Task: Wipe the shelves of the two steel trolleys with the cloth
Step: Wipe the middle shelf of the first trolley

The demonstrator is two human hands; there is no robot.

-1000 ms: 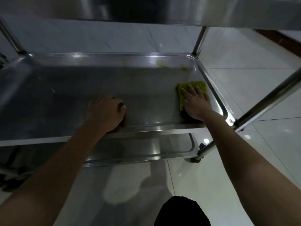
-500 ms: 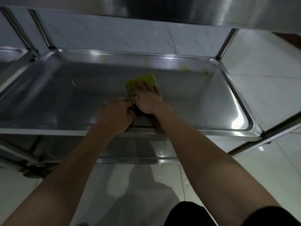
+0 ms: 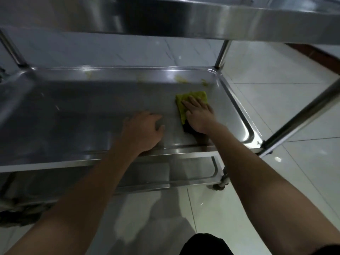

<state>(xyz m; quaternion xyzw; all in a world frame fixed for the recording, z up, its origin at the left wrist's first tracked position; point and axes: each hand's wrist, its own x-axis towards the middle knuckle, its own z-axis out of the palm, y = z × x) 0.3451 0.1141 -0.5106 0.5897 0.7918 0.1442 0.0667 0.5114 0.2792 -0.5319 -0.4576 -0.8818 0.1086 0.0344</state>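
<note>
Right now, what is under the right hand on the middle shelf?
A yellow-green cloth lies under the right hand, flat on the shelf. The cloth's part beneath the palm is hidden.

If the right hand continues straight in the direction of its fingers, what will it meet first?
Probably the yellowish smears by the shelf's back rim; the right hand, flat on the cloth, points that way.

my view is dim under the top shelf; the floor at right is brighter. glare streaks the middle shelf rim, edges bend wide-angle, and everything looks slightly soft.
</note>
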